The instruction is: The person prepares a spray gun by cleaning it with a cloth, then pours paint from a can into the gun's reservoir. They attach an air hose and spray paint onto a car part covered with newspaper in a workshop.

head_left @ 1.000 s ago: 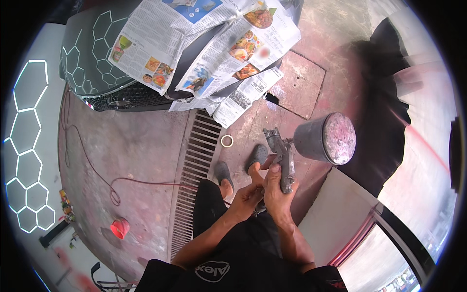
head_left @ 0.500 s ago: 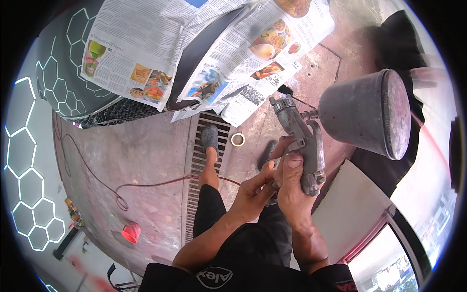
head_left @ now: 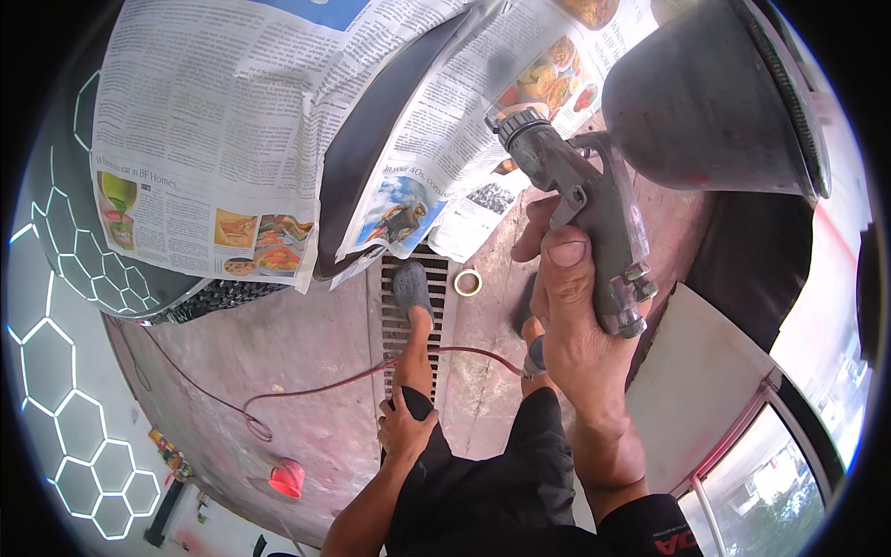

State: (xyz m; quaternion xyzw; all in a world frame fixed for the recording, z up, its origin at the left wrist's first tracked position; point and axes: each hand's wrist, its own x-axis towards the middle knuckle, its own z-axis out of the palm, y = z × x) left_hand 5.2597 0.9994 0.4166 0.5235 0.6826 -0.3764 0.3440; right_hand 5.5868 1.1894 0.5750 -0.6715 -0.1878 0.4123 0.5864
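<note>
My right hand [head_left: 580, 306] is wrapped round the handle of a grey, paint-stained spray gun [head_left: 599, 232]. Its nozzle tilts up and left toward the newspaper sheets [head_left: 223, 121]. A large, dull grey paint cup [head_left: 705, 102] sits on the gun's right side. Between the sheets, a narrow dark vehicle panel [head_left: 376, 139] lies uncovered. My left hand [head_left: 406, 427] holds nothing; its fingers are apart and rest over my left knee. Below my right hand, a hose fitting [head_left: 535, 355] joins a reddish air hose [head_left: 473, 350].
That hose loops across the paint-stained floor [head_left: 325, 343]. A roll of masking tape [head_left: 468, 283] lies beside the metal drain grate [head_left: 390, 306]. A red bucket [head_left: 287, 478] stands at lower left. At right are a black sheet [head_left: 752, 251] and a pale board [head_left: 705, 353].
My left hand has left the base of the gun and moved down to my left knee. The gun and masked panel now appear larger and closer.
</note>
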